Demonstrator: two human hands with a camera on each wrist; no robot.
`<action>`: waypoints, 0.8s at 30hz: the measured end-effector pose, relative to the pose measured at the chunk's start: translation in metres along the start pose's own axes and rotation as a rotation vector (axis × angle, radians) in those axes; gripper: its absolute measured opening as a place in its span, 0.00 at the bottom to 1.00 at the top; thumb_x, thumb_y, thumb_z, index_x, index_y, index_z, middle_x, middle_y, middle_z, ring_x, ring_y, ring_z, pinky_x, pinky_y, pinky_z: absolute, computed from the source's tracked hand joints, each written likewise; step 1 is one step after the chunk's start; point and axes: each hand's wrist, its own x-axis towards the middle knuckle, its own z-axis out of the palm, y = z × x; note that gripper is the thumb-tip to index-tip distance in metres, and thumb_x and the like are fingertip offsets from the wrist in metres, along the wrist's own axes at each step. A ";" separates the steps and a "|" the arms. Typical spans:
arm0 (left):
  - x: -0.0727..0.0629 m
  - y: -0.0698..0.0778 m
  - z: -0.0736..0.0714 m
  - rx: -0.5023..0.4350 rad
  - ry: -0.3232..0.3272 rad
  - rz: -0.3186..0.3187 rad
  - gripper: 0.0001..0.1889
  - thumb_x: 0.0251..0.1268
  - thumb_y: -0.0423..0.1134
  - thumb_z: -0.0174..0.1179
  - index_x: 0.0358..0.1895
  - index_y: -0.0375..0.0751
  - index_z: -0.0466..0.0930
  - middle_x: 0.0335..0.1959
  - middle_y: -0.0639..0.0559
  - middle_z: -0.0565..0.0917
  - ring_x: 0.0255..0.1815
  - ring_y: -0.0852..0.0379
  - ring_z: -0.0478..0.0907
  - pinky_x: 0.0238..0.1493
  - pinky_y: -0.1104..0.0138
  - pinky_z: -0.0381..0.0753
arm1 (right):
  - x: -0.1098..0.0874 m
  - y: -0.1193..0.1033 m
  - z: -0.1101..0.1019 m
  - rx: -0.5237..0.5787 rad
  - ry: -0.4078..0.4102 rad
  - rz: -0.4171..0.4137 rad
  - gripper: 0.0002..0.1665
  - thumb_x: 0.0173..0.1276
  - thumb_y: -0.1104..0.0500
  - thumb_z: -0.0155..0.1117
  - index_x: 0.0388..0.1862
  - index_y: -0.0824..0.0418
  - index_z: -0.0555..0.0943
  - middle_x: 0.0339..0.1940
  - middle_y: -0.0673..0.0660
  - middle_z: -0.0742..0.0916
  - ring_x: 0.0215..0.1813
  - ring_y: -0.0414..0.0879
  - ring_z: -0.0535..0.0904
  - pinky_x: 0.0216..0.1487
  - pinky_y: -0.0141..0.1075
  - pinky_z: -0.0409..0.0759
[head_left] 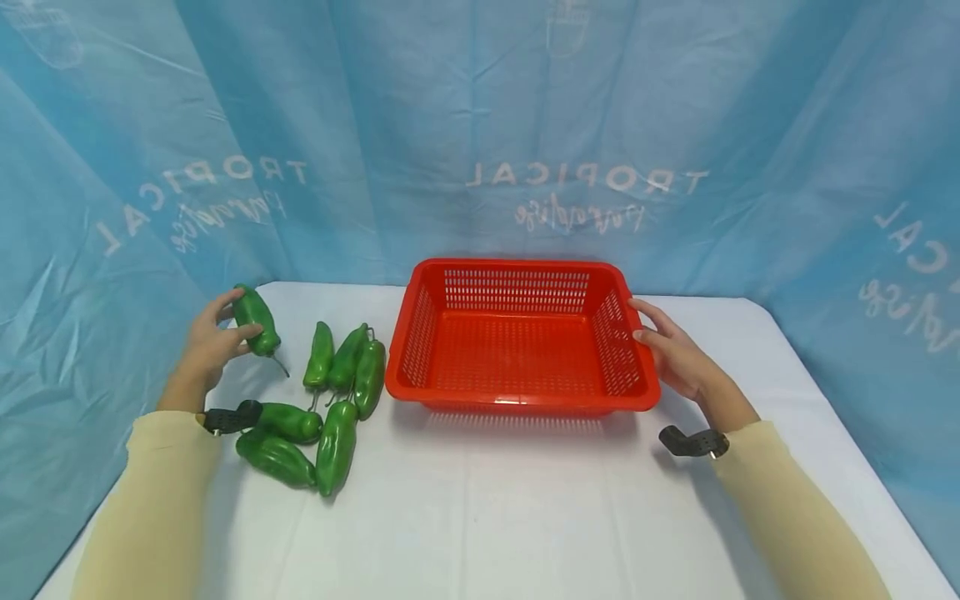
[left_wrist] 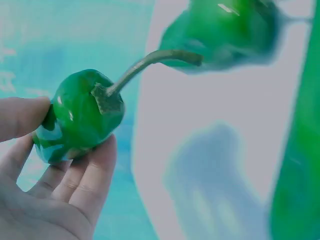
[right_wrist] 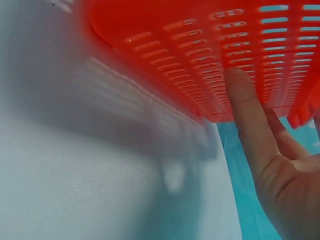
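A glossy green pepper (head_left: 253,319) is held up in my left hand (head_left: 212,337), between the thumb and the fingers. In the left wrist view the stem end of this pepper (left_wrist: 85,117) faces the camera, its curved stem pointing right. At the other side, my right hand (head_left: 678,358) holds the right rim of a red plastic basket (head_left: 522,400). From the right wrist view, straight fingers (right_wrist: 250,115) of that hand lie against the slotted outer wall below the rim. The inside of the basket shows only its bare red floor.
Several more green peppers (head_left: 337,446) lie on the white table (head_left: 525,517) between my left forearm and the basket. Blue printed sheeting (head_left: 480,108) hangs behind and along both sides. Black straps (head_left: 693,442) circle both wrists.
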 end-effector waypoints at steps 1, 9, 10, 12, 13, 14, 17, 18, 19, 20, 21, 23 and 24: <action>0.000 0.006 0.000 0.000 0.007 0.014 0.39 0.75 0.37 0.51 0.81 0.54 0.41 0.79 0.27 0.41 0.75 0.26 0.55 0.36 0.83 0.78 | 0.000 0.000 0.001 0.009 0.000 0.003 0.39 0.79 0.55 0.50 0.81 0.40 0.47 0.62 0.46 0.74 0.52 0.38 0.84 0.48 0.39 0.87; -0.008 0.059 0.018 0.091 -0.011 0.155 0.39 0.73 0.39 0.54 0.81 0.58 0.44 0.79 0.32 0.49 0.72 0.34 0.64 0.38 0.82 0.78 | -0.002 0.000 0.004 0.033 0.013 -0.011 0.39 0.78 0.56 0.51 0.81 0.41 0.48 0.62 0.45 0.74 0.53 0.38 0.84 0.49 0.38 0.87; -0.010 0.065 0.021 0.096 -0.018 0.175 0.39 0.73 0.39 0.55 0.81 0.58 0.45 0.79 0.33 0.50 0.71 0.36 0.65 0.39 0.82 0.78 | -0.002 -0.001 0.004 0.037 0.012 -0.015 0.38 0.79 0.56 0.50 0.81 0.42 0.48 0.61 0.46 0.75 0.52 0.38 0.84 0.48 0.38 0.87; -0.013 0.077 0.027 0.114 -0.033 0.222 0.39 0.73 0.39 0.55 0.81 0.58 0.46 0.79 0.34 0.52 0.68 0.42 0.69 0.40 0.82 0.78 | -0.002 -0.001 0.004 0.040 0.009 -0.025 0.38 0.79 0.57 0.49 0.81 0.43 0.48 0.61 0.46 0.75 0.52 0.38 0.84 0.48 0.37 0.87; -0.014 0.083 0.029 0.129 -0.040 0.246 0.39 0.72 0.38 0.56 0.81 0.57 0.46 0.79 0.34 0.52 0.66 0.44 0.70 0.40 0.82 0.78 | -0.002 -0.001 0.004 0.037 0.008 -0.029 0.37 0.79 0.57 0.49 0.81 0.43 0.48 0.61 0.46 0.75 0.51 0.38 0.84 0.47 0.37 0.87; -0.015 0.088 0.031 0.148 -0.047 0.264 0.39 0.72 0.38 0.56 0.81 0.58 0.47 0.79 0.35 0.53 0.65 0.46 0.71 0.40 0.82 0.77 | -0.002 -0.001 0.005 0.031 0.009 -0.031 0.38 0.79 0.57 0.49 0.81 0.43 0.49 0.60 0.46 0.75 0.51 0.38 0.84 0.48 0.37 0.87; -0.017 0.101 0.037 0.197 -0.090 0.303 0.38 0.72 0.38 0.57 0.80 0.59 0.49 0.78 0.37 0.55 0.63 0.47 0.74 0.45 0.78 0.78 | -0.003 0.000 0.006 -0.003 0.017 -0.033 0.39 0.78 0.55 0.51 0.81 0.42 0.48 0.62 0.44 0.75 0.53 0.37 0.83 0.49 0.37 0.86; -0.018 0.104 0.039 0.214 -0.107 0.308 0.38 0.71 0.38 0.57 0.80 0.59 0.49 0.77 0.38 0.56 0.63 0.46 0.75 0.46 0.75 0.78 | -0.003 0.000 0.006 -0.011 0.021 -0.032 0.39 0.78 0.54 0.51 0.81 0.42 0.48 0.62 0.44 0.74 0.53 0.37 0.83 0.49 0.37 0.86; -0.018 0.108 0.042 0.230 -0.122 0.312 0.38 0.71 0.38 0.58 0.80 0.59 0.50 0.77 0.38 0.57 0.63 0.44 0.75 0.48 0.72 0.78 | -0.004 0.000 0.007 -0.021 0.024 -0.031 0.39 0.78 0.54 0.51 0.81 0.41 0.49 0.62 0.44 0.74 0.53 0.37 0.83 0.50 0.37 0.86; -0.019 0.110 0.044 0.241 -0.140 0.313 0.38 0.71 0.37 0.58 0.79 0.59 0.51 0.76 0.39 0.57 0.63 0.43 0.75 0.50 0.69 0.79 | -0.004 0.001 0.007 -0.026 0.026 -0.031 0.38 0.78 0.54 0.52 0.81 0.41 0.49 0.62 0.44 0.74 0.53 0.37 0.83 0.50 0.37 0.86; -0.019 0.113 0.046 0.249 -0.155 0.316 0.38 0.71 0.37 0.58 0.79 0.58 0.52 0.76 0.38 0.58 0.63 0.42 0.76 0.51 0.65 0.79 | -0.004 0.000 0.007 -0.031 0.027 -0.032 0.38 0.78 0.54 0.52 0.81 0.41 0.49 0.63 0.45 0.74 0.53 0.37 0.83 0.50 0.38 0.86; -0.021 0.118 0.050 0.272 -0.177 0.327 0.38 0.70 0.36 0.58 0.79 0.57 0.52 0.76 0.37 0.58 0.62 0.39 0.76 0.52 0.60 0.79 | -0.005 0.000 0.007 -0.030 0.026 -0.035 0.38 0.78 0.54 0.51 0.80 0.41 0.49 0.63 0.45 0.74 0.53 0.38 0.84 0.49 0.38 0.86; -0.022 0.120 0.051 0.277 -0.187 0.329 0.38 0.70 0.35 0.58 0.79 0.56 0.53 0.76 0.36 0.58 0.62 0.38 0.76 0.53 0.57 0.79 | -0.005 -0.001 0.006 -0.031 0.024 -0.036 0.38 0.78 0.54 0.51 0.80 0.42 0.49 0.63 0.46 0.74 0.53 0.38 0.84 0.49 0.38 0.86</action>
